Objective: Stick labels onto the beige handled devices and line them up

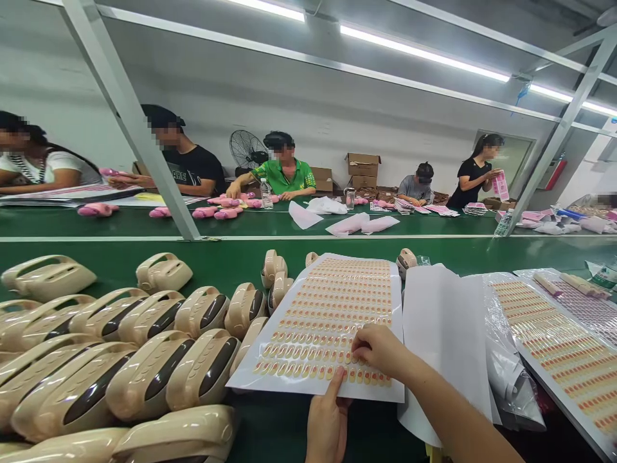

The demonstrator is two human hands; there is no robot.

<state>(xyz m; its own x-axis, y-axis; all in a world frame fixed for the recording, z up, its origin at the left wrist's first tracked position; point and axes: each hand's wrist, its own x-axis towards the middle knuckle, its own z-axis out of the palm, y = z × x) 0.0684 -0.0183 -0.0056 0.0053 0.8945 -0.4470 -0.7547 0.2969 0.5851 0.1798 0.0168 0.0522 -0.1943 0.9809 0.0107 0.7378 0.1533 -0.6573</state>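
Note:
A white sheet of small oval stickers (332,321), gold with red marks, leans tilted up in front of me. My left hand (328,421) grips its lower edge, the index finger lying on the front near the bottom row and the other fingers partly hidden behind. Over the lower right rows is my right hand (380,348), its fingertips pinched together against the stickers. Whatever lies between those fingertips is too small to make out. Left of the sheet, cream plastic housings (144,370) with handles and dark glossy panels stand in rows.
White backing paper (443,341) and clear plastic film (513,386) lie right of the sheet, beside another sticker sheet (554,347). A metal frame post (139,128) rises at left. Across the green bench (231,247), several co-workers sit or stand near pink parts (224,209).

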